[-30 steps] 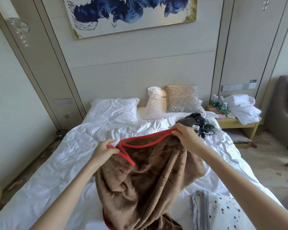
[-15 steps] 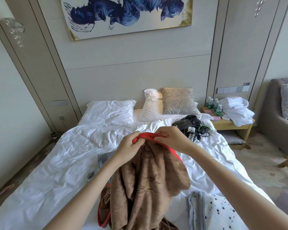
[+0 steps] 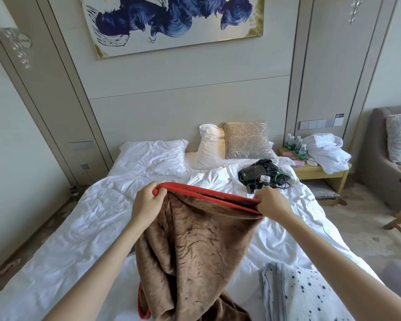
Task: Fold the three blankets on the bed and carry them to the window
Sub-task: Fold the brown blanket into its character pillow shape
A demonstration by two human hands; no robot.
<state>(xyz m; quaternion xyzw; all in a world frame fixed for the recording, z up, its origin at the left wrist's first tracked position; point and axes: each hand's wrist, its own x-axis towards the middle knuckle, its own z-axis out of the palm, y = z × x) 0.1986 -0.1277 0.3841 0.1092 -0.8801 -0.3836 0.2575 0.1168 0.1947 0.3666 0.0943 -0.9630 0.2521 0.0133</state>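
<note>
White bed [image 3: 79, 228], brown blanket [image 3: 199, 251] clenched in left hand [image 3: 148, 202] and right hand [image 3: 272, 202] (spotted blanket [image 3: 306, 295] beside, cables [image 3: 264, 176] beyond)

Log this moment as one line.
step: folding brown blanket | left hand: grips red hem | right hand: grips hem | spotted blanket: on bed

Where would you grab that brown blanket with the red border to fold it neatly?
By the red border along the top of the brown blanket, one grip at each end, coming from the near side. That edge is stretched straight, while the plush below hangs in loose folds. The left hand and right hand pinch it there.
</note>
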